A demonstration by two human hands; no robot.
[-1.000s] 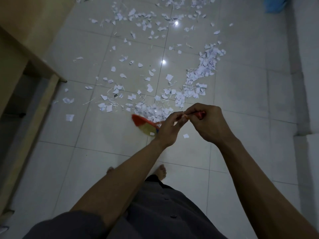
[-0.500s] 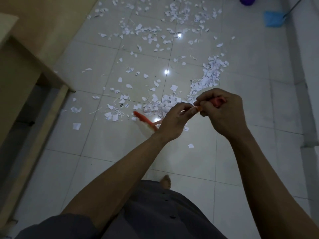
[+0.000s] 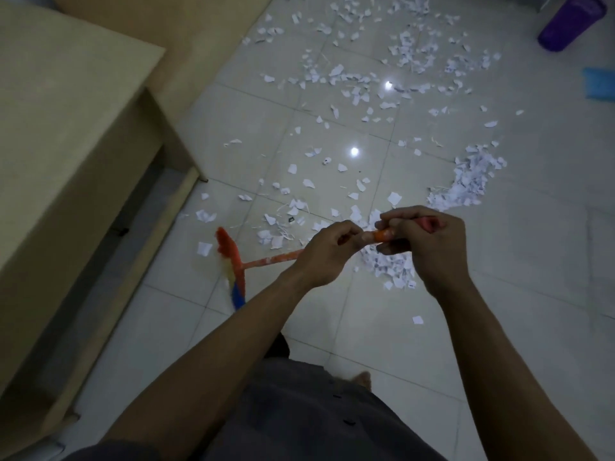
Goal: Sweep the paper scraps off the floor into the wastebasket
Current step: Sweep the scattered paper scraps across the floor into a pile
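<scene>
The broom [image 3: 238, 262] has swung its head left, off the paper scraps [image 3: 387, 266] it was touching, toward the left edge of the floor [image 3: 159, 294]. The purple wastebasket [image 3: 569, 23] has come into view at the far right corner.

White paper scraps [image 3: 472, 181] lie scattered and heaped across the floor [image 3: 532, 277]; the purple wastebasket [image 3: 570, 23] stands beyond.

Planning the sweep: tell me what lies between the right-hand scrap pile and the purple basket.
Nothing solid: between the pile and the basket lie only tile and loose scraps. The blue dustpan sits right of that line.
</scene>
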